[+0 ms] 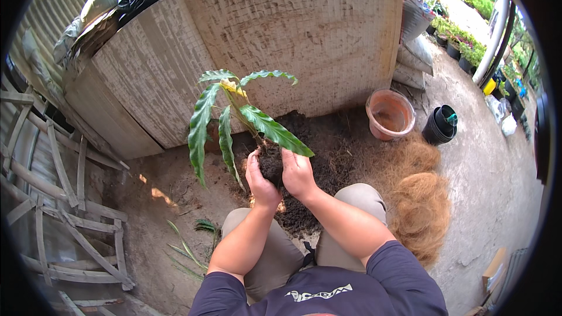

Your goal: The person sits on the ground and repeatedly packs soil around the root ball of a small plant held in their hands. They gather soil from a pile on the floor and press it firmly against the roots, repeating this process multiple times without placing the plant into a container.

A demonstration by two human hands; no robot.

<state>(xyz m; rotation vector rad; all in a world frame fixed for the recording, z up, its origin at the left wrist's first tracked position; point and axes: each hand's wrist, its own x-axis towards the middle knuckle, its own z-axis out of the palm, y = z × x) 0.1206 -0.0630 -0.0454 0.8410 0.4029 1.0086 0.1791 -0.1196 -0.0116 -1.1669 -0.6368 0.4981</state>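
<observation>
Between my two hands is the dark root ball [271, 166] of a leafy plant with long, wavy green leaves [276, 129] and one yellowed leaf. My left hand [260, 184] cups its left side, and my right hand [298, 173] presses on its right side, partly under a leaf. The stems lean up and to the left. Dark loose soil [303, 219] lies on the ground beneath and beyond my hands. To the right of the soil is a heap of brown coconut fibre [419, 210].
An empty terracotta-coloured pot [390, 114] and nested black plastic pots [440, 125] stand at the right. A large board [298, 39] rises in front. Wooden frames [74, 228] stand at the left. Cut leaves [189, 250] lie near my left knee. Filled sacks [412, 61] are stacked beyond the board.
</observation>
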